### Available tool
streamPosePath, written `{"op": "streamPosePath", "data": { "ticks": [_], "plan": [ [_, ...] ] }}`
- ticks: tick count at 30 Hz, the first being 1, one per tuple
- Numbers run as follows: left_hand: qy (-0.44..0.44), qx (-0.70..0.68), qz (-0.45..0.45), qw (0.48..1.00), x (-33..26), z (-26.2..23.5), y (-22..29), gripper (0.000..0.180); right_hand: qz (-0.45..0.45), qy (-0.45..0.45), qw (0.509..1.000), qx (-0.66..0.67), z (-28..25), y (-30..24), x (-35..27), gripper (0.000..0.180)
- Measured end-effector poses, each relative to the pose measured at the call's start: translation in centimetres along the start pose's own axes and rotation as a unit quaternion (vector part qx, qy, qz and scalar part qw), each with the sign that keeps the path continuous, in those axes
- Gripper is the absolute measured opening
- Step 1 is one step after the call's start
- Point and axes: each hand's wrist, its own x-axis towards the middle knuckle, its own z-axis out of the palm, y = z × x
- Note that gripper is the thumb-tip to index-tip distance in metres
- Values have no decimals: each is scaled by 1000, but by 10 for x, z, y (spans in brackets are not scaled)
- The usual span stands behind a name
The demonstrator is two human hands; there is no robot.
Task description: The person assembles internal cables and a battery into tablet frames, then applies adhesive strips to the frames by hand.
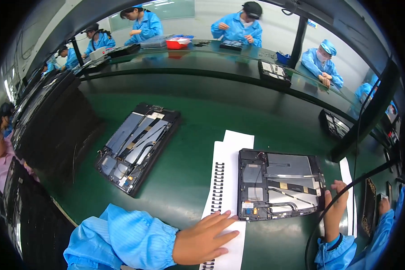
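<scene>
Loosely spread, the fingers of the left hand (207, 238) lie palm down over a spiral notebook (231, 146), grasping nothing, with the fingertips just beside the lower left corner of an open-backed device (283, 184). They seem laid there to steady the page, or to stay close to that corner. The right hand (338, 204) is raised at the device's right edge, thumb and fingers partly bent; a black cable (369, 175) passes in front, and I cannot tell whether it grips the edge or only rests near it.

That device lies flat, its left side over the notebook, inside facing up, probably so that its grey panels and wires can be seen and reached. It sits between the two hands, perhaps so that both sides are within easy reach.

Farther left, a second open device (139, 148) lies at a slant on the green table (198, 175), also inside up and well apart from both hands. Beyond it, dark stacks (54, 121) stand along the left side, likely piled to save room. Across the back runs a raised shelf (166, 64), bearing another open device (274, 72) and a red tray (177, 43); behind it, co-workers (240, 27) in blue coats sit at work.
</scene>
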Motion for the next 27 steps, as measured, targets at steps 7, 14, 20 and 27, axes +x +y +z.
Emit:
{"op": "streamPosePath", "data": {
  "ticks": [7,14,20,27],
  "plan": [
    [132,104,27,985,22,-28,-46,39,-123,-124,969,174,45,-115,18,9],
    [147,181,2,973,20,-12,-51,44,-267,-211,938,-65,132,-188,37,12],
    [143,186,16,972,23,-15,-54,43,-223,-232,944,-79,149,-195,42,15],
    [121,174,-13,977,26,-21,-55,46,-197,-254,945,-62,164,-197,41,17]
  ]
}}
